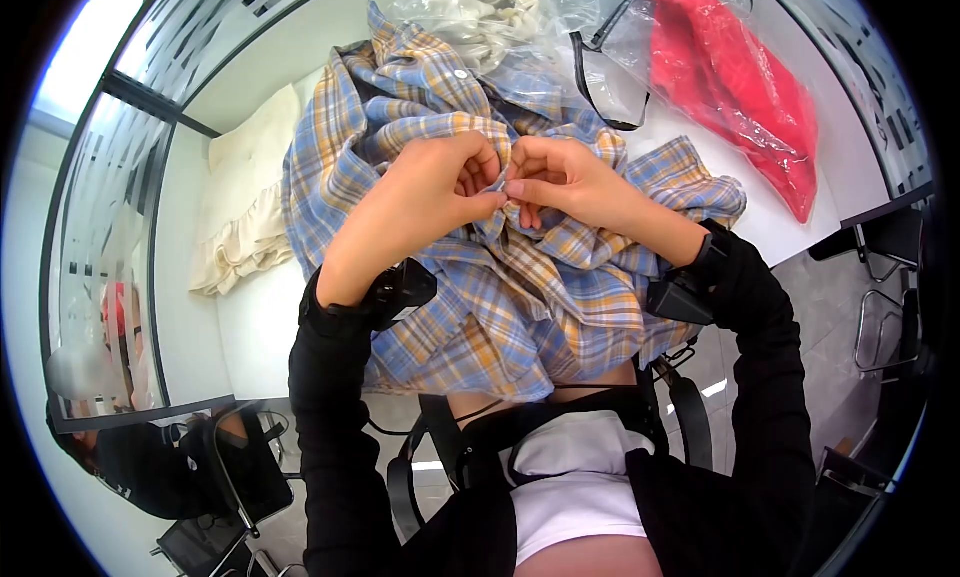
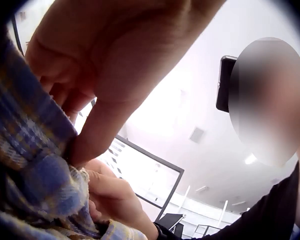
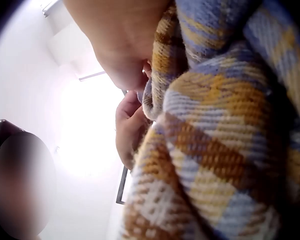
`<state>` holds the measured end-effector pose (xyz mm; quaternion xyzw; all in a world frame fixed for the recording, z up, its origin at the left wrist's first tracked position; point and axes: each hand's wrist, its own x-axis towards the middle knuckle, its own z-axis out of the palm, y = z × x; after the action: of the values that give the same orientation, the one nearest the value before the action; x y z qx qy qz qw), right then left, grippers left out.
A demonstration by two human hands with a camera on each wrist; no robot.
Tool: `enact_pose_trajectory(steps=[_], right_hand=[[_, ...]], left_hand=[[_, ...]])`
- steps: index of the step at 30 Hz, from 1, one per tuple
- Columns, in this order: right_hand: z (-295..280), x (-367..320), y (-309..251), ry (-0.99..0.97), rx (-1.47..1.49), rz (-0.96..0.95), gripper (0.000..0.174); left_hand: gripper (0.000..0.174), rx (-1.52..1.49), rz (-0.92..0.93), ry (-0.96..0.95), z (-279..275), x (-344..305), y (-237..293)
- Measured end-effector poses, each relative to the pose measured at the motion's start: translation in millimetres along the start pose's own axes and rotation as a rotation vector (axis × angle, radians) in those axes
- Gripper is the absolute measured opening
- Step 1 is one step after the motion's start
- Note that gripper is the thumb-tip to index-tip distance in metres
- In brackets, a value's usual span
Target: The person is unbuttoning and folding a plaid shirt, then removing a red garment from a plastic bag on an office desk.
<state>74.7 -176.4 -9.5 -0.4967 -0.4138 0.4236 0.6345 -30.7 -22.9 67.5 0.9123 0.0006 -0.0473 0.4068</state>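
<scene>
A blue, yellow and white plaid shirt lies bunched over the front of the table, with a white button showing near its top. Above its middle, my left hand pinches a fold of the cloth between thumb and fingers. Close against it, my right hand pinches the same spot from the other side, fingers curled. In the left wrist view the left thumb presses on a frayed cloth edge. Plaid folds fill much of the right wrist view. What sits between the fingertips is hidden.
Cream folded cloth lies on the white table at left. Toward the back are a clear bag of cream fabric, a bagged red garment and a black strap. Chairs stand beyond the table at right.
</scene>
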Motion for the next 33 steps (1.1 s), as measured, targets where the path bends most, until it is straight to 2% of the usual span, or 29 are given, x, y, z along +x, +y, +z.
enact_pose_trajectory(steps=[6,15,18,21,24,27,30,33], right_hand=[[0.0,-0.2,2.5,0.102,0.024,-0.027,0.012],[-5.8,-0.2,-2.3,0.099,0.103,0.069,0.013],[1.8,-1.5,-10.2,0.190,-0.031,-0.024,0.017],[0.8,0.8,-3.2,0.246,-0.145,-0.302,0.024],[0.0,-0.8,-7.8,0.268,-0.273,-0.301,0.034],[-0.8,0.7,-6.3,0.308,-0.477,-0.433,0.043],[3.9,-2.1,-18.6,0.347,-0.593,-0.547,0.045],[2.8,-1.6,-20.8,0.275,-0.700,-0.602,0.045]], left_hand=[[0.017,0.157,0.225,0.167,6.8,2.4,-2.0],[0.019,0.338,0.336,0.254,12.7,3.5,2.3],[0.018,0.324,0.348,0.304,12.3,4.9,0.4],[0.018,0.344,0.384,0.307,10.8,3.7,1.2],[0.016,0.358,0.465,0.310,9.4,3.4,0.7],[0.014,0.390,0.488,0.322,8.6,2.5,1.6],[0.010,0.397,0.467,0.299,8.9,1.6,3.7],[0.012,0.407,0.496,0.356,9.8,2.5,4.3]])
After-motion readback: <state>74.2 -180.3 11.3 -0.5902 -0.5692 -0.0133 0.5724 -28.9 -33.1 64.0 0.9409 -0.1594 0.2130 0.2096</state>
